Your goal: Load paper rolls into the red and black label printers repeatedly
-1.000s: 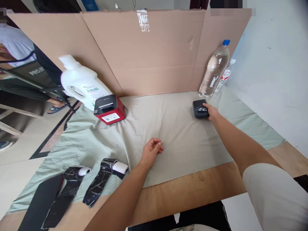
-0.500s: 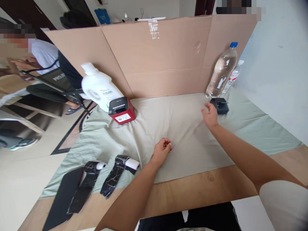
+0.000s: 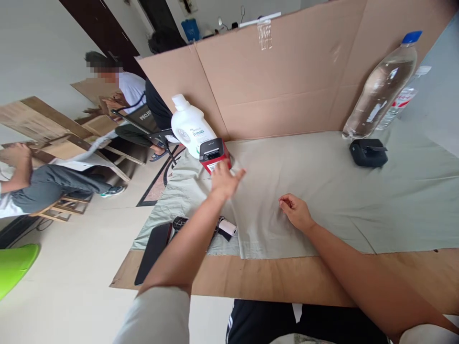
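My left hand point(image 3: 225, 181) reaches to the red and black receipt printer point(image 3: 222, 148), fingers spread in front of its lower front side. Whether the fingertips touch it I cannot tell. The printer stands before a white detergent jug point(image 3: 191, 126). Over the middle of the cloth, my right hand point(image 3: 297, 211) is closed with fingers curled in, and nothing shows in it. A small black device point(image 3: 368, 153), like a portable printer, lies at the right, apart from both hands. My left forearm partly hides a white paper roll point(image 3: 228, 227) with a black marbled wrap.
A large water bottle point(image 3: 383, 86) and a smaller bottle point(image 3: 403, 102) stand at the back right. A cardboard panel point(image 3: 279, 86) closes off the rear. A flat black object point(image 3: 153, 253) lies at the table's left edge. Other people sit beyond on the left.
My left hand has moved from the middle to the printer and opened. My right hand has left the black device for the middle of the cloth and closed. The view has swung left.
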Demonstrator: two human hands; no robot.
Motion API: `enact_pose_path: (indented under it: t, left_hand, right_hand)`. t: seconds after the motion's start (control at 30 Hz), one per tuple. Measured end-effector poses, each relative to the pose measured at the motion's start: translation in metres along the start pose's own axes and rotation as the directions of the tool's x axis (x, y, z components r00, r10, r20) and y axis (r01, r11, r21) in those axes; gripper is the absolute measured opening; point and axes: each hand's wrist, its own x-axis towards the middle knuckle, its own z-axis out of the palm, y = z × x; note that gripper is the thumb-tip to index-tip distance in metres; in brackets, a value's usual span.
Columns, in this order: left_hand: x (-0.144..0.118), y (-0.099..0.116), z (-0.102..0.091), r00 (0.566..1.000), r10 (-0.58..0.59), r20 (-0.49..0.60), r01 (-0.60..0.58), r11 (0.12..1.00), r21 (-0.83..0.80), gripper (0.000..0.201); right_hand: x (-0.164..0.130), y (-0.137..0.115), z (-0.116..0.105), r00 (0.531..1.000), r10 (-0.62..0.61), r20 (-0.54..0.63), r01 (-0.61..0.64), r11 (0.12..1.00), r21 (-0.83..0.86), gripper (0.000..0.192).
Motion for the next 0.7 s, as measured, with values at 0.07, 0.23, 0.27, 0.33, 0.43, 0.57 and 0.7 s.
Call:
enact_pose_path:
  t: [0.07, 0.23, 0.27, 0.33, 0.43, 0.57, 0.7]
  left_hand:
    - [0.047, -0.005, -0.009, 0.972, -0.166, -0.164, 0.189, 0.973, 0.131, 0.079]
    - [0.114, -0.021, 0.001, 0.882, -0.446, -0.150, 0.468, 0.863, 0.189, 0.113]
    - [0.119, -0.023, 0.006, 0.870, -0.471, -0.147, 0.492, 0.852, 0.180, 0.119]
    - [0.124, -0.026, 0.016, 0.845, -0.511, -0.157, 0.533, 0.831, 0.158, 0.126]
    - [0.125, -0.025, 0.025, 0.818, -0.529, -0.228, 0.563, 0.818, 0.122, 0.122]
    - [0.118, -0.020, 0.027, 0.793, -0.521, -0.314, 0.574, 0.812, 0.102, 0.108]
    - [0.093, -0.006, 0.023, 0.859, -0.425, -0.286, 0.471, 0.875, 0.114, 0.099]
  right_hand:
    - [0.001, -0.002, 0.001, 1.000, -0.010, 0.005, 0.010, 1.000, -0.017, 0.019]
    - [0.000, -0.003, 0.002, 0.999, -0.043, 0.021, 0.043, 0.999, 0.006, 0.017]
    - [0.000, -0.003, 0.002, 0.999, -0.044, 0.024, 0.043, 0.999, 0.011, 0.017]
    - [0.000, -0.003, 0.002, 0.999, -0.042, 0.031, 0.042, 0.999, 0.010, 0.017]
    - [0.001, -0.003, 0.001, 0.999, -0.040, 0.035, 0.040, 0.999, -0.003, 0.017]
    - [0.002, -0.002, 0.001, 0.999, -0.034, 0.032, 0.034, 0.999, -0.006, 0.015]
    - [0.006, 0.004, 0.003, 0.999, -0.015, 0.034, 0.013, 0.999, 0.048, 0.013]
